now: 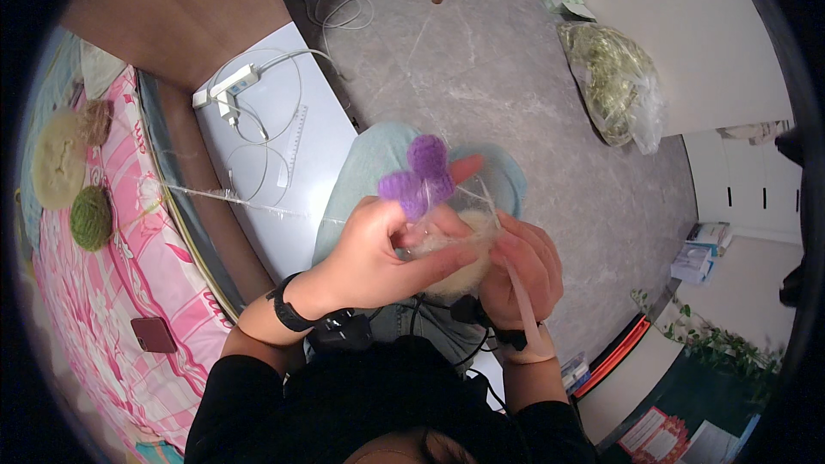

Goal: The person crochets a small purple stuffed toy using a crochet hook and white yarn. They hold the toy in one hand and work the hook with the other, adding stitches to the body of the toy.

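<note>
My left hand (370, 258) holds a purple crocheted piece (428, 171) with rounded lobes, along with sheer, wispy yarn (445, 241) between thumb and fingers. Its index fingertip sticks out past the purple lobes. Close against it, my right hand (525, 264) grips a slender pale tool (525, 309) that looks like a crochet hook; its wider end points back toward my wrist. Partly hidden under both hands is a fuzzy cream yarn mass (467, 270). A thin fuzzy strand (258, 205) stretches from the bed on the left to my left hand.
On the pink patterned bed (155, 270) lie a green yarn ball (91, 218), a round cream cushion-like thing (58, 160), a brown yarn ball (95, 122) and a phone (154, 335). A white surface (303, 161) carries a power strip (235, 80), cables and a ruler (293, 145). A plastic bag (612, 84) sits on the right.
</note>
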`<action>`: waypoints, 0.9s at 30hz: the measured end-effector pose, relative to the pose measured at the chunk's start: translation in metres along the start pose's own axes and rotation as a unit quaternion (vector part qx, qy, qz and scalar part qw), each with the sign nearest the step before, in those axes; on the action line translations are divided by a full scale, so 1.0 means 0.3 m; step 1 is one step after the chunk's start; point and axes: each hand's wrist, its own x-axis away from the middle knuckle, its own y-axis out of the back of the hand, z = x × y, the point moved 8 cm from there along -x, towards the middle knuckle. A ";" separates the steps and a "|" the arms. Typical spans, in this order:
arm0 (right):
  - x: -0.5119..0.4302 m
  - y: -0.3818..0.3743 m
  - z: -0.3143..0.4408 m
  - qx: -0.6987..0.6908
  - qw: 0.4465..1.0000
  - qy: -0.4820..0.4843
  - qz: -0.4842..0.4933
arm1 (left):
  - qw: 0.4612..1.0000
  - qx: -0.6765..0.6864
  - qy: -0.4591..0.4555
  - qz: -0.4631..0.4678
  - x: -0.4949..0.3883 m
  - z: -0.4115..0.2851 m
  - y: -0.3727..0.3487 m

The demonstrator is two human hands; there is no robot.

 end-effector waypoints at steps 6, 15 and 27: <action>0.051 0.005 -0.080 -0.164 0.976 -0.106 -0.095 | 0.861 0.450 0.214 0.100 0.003 0.072 -0.147; 0.040 -0.071 -0.176 -0.523 0.781 -0.331 -0.088 | 0.995 0.076 0.066 0.017 -0.015 0.049 -0.052; -0.013 -0.015 -0.070 -0.253 0.956 -0.147 -0.029 | 0.999 -0.015 0.039 -0.022 -0.012 0.032 -0.020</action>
